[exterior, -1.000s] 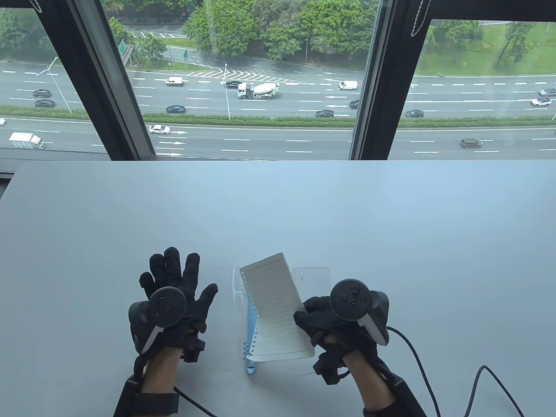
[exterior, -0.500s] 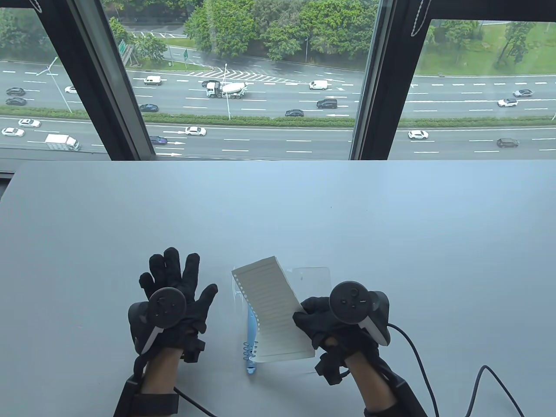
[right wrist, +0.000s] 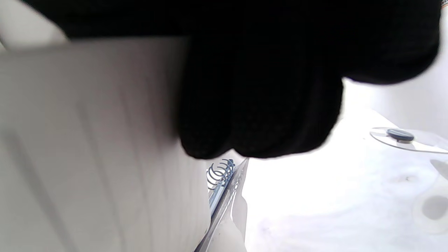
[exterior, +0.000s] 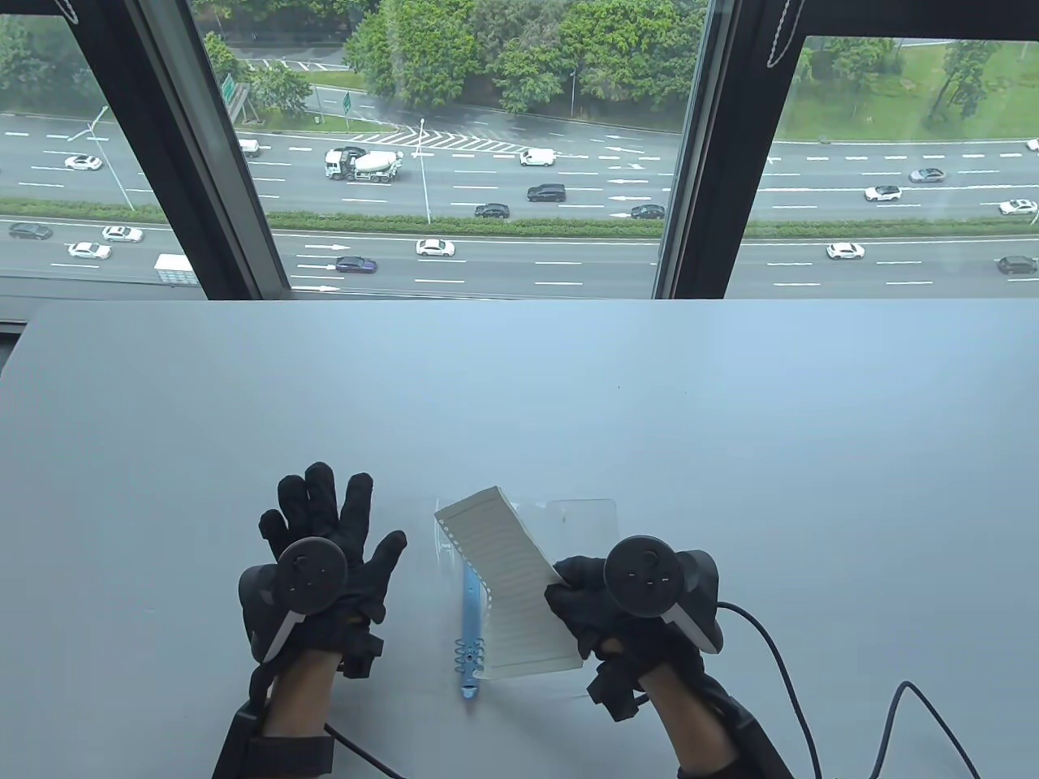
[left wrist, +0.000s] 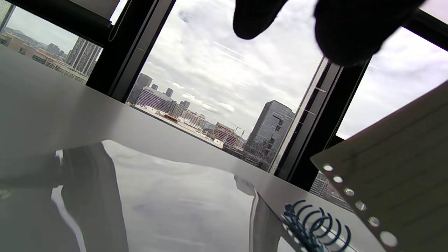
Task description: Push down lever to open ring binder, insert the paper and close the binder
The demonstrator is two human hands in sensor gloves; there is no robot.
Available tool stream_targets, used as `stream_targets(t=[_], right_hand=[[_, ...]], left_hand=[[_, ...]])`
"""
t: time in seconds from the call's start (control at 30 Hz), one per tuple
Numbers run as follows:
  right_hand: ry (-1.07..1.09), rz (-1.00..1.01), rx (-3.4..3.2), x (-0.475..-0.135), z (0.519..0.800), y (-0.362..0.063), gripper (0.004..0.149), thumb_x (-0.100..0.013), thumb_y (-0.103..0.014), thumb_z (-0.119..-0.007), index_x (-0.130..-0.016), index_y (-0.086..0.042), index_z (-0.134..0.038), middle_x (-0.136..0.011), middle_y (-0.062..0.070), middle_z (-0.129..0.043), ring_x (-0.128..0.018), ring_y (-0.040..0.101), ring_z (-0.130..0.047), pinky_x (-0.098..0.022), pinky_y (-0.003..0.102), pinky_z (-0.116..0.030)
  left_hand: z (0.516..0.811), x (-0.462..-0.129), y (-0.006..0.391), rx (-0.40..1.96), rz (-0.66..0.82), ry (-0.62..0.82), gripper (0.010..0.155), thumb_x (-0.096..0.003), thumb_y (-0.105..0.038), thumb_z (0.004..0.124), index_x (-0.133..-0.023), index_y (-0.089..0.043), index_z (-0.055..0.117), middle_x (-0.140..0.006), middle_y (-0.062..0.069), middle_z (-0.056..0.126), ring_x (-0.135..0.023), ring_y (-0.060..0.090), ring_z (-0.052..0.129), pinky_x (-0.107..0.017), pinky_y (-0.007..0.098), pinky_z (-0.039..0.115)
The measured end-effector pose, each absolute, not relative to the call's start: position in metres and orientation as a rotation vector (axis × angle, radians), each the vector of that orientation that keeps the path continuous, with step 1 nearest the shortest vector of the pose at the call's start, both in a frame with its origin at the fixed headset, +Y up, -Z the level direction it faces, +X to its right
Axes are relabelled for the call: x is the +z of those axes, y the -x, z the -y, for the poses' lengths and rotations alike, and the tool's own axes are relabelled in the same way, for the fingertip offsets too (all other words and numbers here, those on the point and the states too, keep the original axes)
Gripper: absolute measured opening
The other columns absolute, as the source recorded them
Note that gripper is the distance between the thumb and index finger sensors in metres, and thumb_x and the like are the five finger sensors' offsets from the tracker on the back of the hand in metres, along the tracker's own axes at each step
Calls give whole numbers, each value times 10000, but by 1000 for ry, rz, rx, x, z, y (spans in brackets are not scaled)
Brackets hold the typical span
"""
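Pale grey table (exterior: 730,422) fills the near half of the table view; I work from its near edge outward.

Nearest to me, my right hand (exterior: 597,604) sits right of centre, with its tracker (exterior: 649,572) on the back and a black cable (exterior: 779,649) trailing off to the right. Its fingers are curled and pinch the right edge of the paper (exterior: 515,584), a lined sheaf with a row of punched holes down its left edge. I hold the paper tilted, its far end raised off the table. In the right wrist view the gloved fingers (right wrist: 259,105) overlap the sheet.

Under and just left of the paper lies the ring binder (exterior: 469,629), its blue spine running near to far. Open blue rings (left wrist: 315,224) stand up at its near end, just beside the punched edge; I cannot tell whether any hole sits on a ring. The binder's clear cover (exterior: 580,519) lies flat on the table to the right, beyond my right hand.

My left hand (exterior: 325,552) is well left of the binder, apart from it. Its fingers are spread and straight, palm down, and hold nothing. Whether the palm touches the table I cannot tell.

Beyond the table's far edge, a window (exterior: 454,146) with dark frames looks onto a multi-lane road with traffic and trees.
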State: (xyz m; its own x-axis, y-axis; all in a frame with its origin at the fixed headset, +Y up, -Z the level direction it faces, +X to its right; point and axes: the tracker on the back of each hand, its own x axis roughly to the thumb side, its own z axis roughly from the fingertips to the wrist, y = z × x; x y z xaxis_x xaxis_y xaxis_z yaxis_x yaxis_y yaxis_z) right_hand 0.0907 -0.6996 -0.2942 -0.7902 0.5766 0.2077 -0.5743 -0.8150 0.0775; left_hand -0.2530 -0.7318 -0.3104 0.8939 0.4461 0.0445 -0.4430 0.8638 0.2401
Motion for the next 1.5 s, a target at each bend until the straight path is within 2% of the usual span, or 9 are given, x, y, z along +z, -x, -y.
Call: stream_targets(t=[0.17, 0.6, 1.5], right_hand=[[-279, -22, 2516, -295, 704, -88, 499, -423, -356, -972, -806, -43, -905, -415, 48, -1076, -246, 234, -1075, -249, 418, -877], [-285, 50, 2496, -292, 703, -82, 573, -412, -367, -981, -869, -49, -845, -408, 23, -1074, -237, 218, -1076, -241, 405, -882], [-187, 163, 2459, -291, 702, -83, 561, -416, -363, -970, -854, -33, -851, -355, 4, -1082, -184, 195, -1083, -199, 388, -893]], left_hand=[[732, -310, 253, 469, -14, -245, 813, -414, -632, 750, -1118, -311, 499, -1204, 33, 209, -1030, 308, 7, -653, 589, 61], [732, -309, 253, 477, -12, -237, 811, -416, -634, 748, -1117, -314, 496, -1204, 33, 209, -1030, 309, 10, -653, 589, 64], [731, -308, 252, 496, -7, -232, 812, -416, -633, 747, -1118, -313, 496, -1203, 33, 211, -1031, 311, 12, -653, 589, 64]])
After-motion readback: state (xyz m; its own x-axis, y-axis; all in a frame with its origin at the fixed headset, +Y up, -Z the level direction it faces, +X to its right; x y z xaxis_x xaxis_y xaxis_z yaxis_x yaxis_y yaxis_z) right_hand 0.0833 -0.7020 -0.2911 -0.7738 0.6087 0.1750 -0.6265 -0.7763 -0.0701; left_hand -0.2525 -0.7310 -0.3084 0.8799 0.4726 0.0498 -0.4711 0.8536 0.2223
